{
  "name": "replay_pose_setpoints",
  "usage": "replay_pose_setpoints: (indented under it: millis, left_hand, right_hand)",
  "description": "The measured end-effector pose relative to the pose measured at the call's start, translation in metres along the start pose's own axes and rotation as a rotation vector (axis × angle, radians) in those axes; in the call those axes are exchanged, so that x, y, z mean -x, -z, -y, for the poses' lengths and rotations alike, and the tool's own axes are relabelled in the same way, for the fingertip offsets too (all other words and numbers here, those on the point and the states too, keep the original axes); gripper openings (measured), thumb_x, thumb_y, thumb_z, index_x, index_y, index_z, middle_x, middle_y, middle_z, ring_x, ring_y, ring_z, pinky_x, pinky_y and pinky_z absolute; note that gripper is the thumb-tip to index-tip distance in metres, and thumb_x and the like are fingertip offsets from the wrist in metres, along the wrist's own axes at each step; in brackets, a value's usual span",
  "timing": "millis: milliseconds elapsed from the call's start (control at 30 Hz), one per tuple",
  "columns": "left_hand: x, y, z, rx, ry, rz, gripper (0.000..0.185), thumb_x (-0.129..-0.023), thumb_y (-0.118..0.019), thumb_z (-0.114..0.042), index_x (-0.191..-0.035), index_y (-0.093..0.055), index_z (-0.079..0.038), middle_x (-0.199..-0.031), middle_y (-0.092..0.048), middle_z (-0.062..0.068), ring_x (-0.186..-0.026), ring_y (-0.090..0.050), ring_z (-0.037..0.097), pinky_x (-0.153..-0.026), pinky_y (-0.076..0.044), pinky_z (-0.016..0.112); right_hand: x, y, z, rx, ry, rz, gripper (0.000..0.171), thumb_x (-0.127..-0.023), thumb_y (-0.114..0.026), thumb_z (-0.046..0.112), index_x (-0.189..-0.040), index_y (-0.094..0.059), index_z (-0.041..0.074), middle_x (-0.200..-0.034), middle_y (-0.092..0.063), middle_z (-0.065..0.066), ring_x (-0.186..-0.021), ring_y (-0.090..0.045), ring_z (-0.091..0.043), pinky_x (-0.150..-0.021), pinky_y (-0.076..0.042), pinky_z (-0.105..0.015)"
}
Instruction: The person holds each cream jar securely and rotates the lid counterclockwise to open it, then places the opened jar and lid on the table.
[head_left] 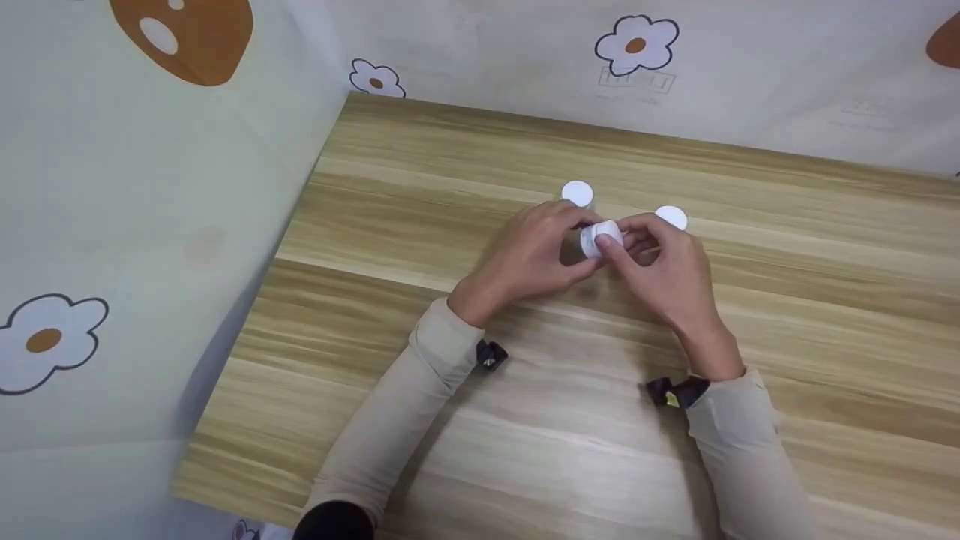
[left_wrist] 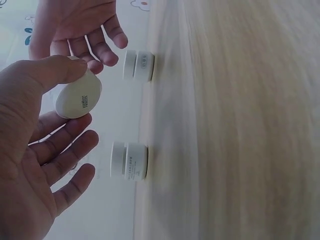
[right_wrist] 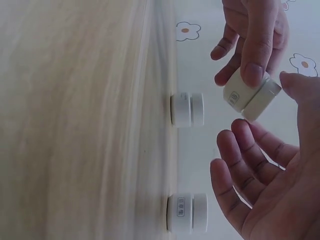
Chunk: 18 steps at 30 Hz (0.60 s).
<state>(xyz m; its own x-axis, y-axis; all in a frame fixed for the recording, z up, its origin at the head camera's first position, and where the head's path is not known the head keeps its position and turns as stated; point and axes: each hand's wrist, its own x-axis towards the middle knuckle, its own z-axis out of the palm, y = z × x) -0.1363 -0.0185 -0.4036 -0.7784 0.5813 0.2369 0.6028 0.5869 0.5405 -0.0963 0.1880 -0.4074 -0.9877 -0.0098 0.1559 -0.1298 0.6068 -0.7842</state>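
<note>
A small white screw-lid jar [head_left: 602, 238] is held tilted above the table between both hands. My left hand [head_left: 532, 251] grips its body with thumb and fingers. In the left wrist view, dark print shows on the base of the held jar [left_wrist: 80, 100]. My right hand [head_left: 667, 270] pinches the lid end between thumb and fingertips; its other fingers stay spread below, seen in the right wrist view. Two similar jars stand upright with lids on, just beyond the hands: a left jar [head_left: 577, 193] and a right jar [head_left: 672, 217], the latter partly hidden by the right hand.
The wood-grain table [head_left: 360, 232] runs under both arms. Behind and to the left hangs a pale wall covering [head_left: 480, 45] with flower prints. Both forearms wear light sleeves, and a dark mount [head_left: 491, 354] sits at the left wrist.
</note>
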Motion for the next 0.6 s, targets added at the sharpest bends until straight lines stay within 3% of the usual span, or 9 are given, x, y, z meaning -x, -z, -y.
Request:
replay_pose_setpoints:
  millis: [233,467,600]
  left_hand:
    - [-0.0002,-0.0001,-0.0004,-0.011,0.011,0.011,0.042,-0.093,-0.076,-0.037,-0.13,-0.071,-0.016,-0.12,-0.073,-0.001,-0.11,-0.068,0.017,-0.098,-0.054,0.036]
    - [-0.001,-0.0006,-0.0001,-0.022,0.023,0.027,0.045,-0.094,-0.076,-0.038,-0.132,-0.071,-0.015,-0.121,-0.073,0.0,-0.111,-0.068,0.018,-0.1,-0.053,0.037]
    - [-0.001,0.001,0.0004,-0.024,0.03,0.024,0.046,-0.094,-0.076,-0.039,-0.133,-0.07,-0.016,-0.124,-0.073,0.0,-0.113,-0.068,0.018,-0.102,-0.053,0.037]
  right_hand:
    - [0.0018,0.0001,-0.001,-0.021,0.031,0.013,0.033,-0.096,-0.079,0.03,-0.117,-0.075,0.005,-0.096,-0.075,-0.008,-0.083,-0.066,-0.004,-0.076,-0.057,-0.019]
    - [0.0013,-0.0009,-0.0036,-0.021,0.062,0.03,0.034,-0.094,-0.079,0.021,-0.123,-0.073,0.003,-0.102,-0.076,-0.011,-0.084,-0.066,-0.004,-0.076,-0.055,-0.013]
    - [0.0,0.0004,-0.0028,-0.014,0.04,0.039,0.039,-0.096,-0.078,0.027,-0.127,-0.071,0.004,-0.104,-0.077,-0.012,-0.088,-0.068,-0.009,-0.078,-0.055,-0.013]
